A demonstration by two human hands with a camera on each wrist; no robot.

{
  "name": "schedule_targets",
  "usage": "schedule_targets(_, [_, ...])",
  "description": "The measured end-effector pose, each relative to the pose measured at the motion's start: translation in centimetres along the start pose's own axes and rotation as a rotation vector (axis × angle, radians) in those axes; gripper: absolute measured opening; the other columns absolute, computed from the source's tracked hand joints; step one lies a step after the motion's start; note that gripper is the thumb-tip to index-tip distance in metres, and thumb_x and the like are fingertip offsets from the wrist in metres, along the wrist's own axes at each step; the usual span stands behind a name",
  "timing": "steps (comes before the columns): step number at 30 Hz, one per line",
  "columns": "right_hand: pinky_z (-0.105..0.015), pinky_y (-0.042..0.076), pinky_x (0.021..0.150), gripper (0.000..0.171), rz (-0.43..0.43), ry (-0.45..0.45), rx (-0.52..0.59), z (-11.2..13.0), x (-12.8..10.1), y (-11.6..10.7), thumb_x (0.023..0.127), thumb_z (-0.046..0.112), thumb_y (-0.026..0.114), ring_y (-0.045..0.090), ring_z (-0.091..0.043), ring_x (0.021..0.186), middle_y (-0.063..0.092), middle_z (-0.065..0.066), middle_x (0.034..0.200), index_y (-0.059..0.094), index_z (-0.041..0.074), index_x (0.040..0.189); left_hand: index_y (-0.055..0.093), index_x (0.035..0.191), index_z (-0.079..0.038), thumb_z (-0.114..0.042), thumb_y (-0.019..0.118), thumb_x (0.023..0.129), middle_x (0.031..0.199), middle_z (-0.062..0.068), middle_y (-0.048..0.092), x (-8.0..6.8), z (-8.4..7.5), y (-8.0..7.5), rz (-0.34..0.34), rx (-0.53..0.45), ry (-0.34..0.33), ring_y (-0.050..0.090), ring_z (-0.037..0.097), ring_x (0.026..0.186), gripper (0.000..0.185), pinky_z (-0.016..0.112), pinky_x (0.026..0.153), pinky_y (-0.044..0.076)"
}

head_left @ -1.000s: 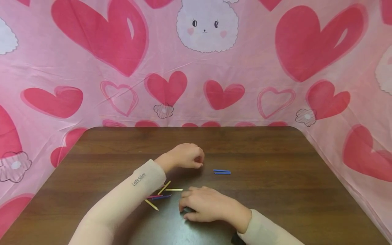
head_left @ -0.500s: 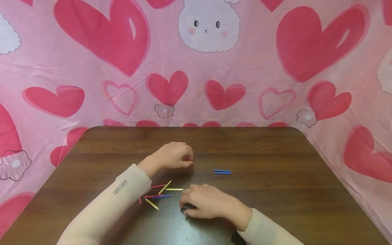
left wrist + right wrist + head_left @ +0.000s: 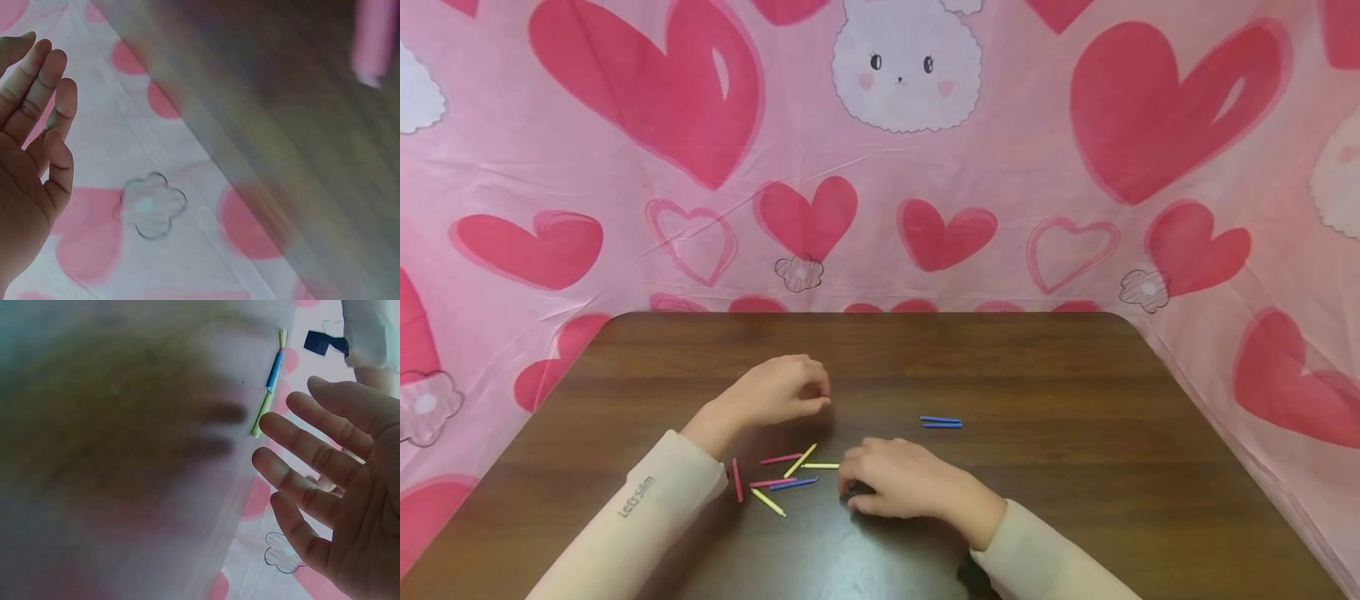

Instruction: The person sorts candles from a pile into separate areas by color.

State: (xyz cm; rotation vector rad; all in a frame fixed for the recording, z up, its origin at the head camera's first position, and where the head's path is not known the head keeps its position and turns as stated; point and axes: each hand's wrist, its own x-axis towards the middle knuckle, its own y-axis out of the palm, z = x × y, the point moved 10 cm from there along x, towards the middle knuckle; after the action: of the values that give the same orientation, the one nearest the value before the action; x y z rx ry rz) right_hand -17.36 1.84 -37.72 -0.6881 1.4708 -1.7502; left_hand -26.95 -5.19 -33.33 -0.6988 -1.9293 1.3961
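Note:
My left hand [image 3: 775, 390] hovers above the left half of the table with loosely bent fingers. In the left wrist view its fingers [image 3: 45, 81] have nothing between them. Just below it lie thin candle-like sticks: pink [image 3: 737, 481], yellow [image 3: 768, 502] and a blue stick [image 3: 793, 482] among several scattered ones. My right hand [image 3: 898, 477] rests low over the table beside that group, its fingers at the end of a yellow stick [image 3: 822, 466]. The right wrist view shows its fingers [image 3: 300, 434] spread and holding nothing. Two blue sticks [image 3: 942, 425] lie side by side beyond the right hand.
The brown wooden table [image 3: 1075, 392] has rounded far corners. A pink cloth [image 3: 880, 158] printed with hearts hangs behind it and along the sides. A dark strap [image 3: 973, 575] shows under the right sleeve.
My left hand has moved left and slightly nearer, away from the two blue sticks, uncovering more of the pink sticks. My right hand has shifted only slightly.

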Motion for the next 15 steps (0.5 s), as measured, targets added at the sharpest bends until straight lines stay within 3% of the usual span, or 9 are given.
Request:
schedule_targets(6, [-0.021, 0.045, 0.066, 0.009, -0.004, 0.011, -0.001, -0.1, 1.0, -0.3, 0.089, 0.032, 0.072, 0.055, -0.002, 0.087, 0.062, 0.017, 0.091, 0.071, 0.029, 0.097, 0.07, 0.083, -0.021, -0.021, 0.076, 0.084, 0.078, -0.012, 0.061, -2.6, 1.4, -0.7, -0.041, -0.04, -0.064, 0.056, 0.008, 0.075, 0.006, 0.026, 0.07, 0.05])
schedule_targets(15, [-0.02, 0.043, 0.065, 0.008, -0.013, 0.02, 0.0, 0.0, 2.1, -0.3, 0.089, 0.032, 0.072, 0.051, 0.0, 0.083, 0.058, 0.017, 0.087, 0.071, 0.029, 0.096, 0.069, 0.083, -0.024, -0.02, 0.077, 0.084, 0.079, -0.015, 0.061, -5.7, 2.2, -0.8, -0.044, -0.05, -0.13, 0.053, 0.005, 0.073, 0.009, 0.024, 0.066, 0.048])
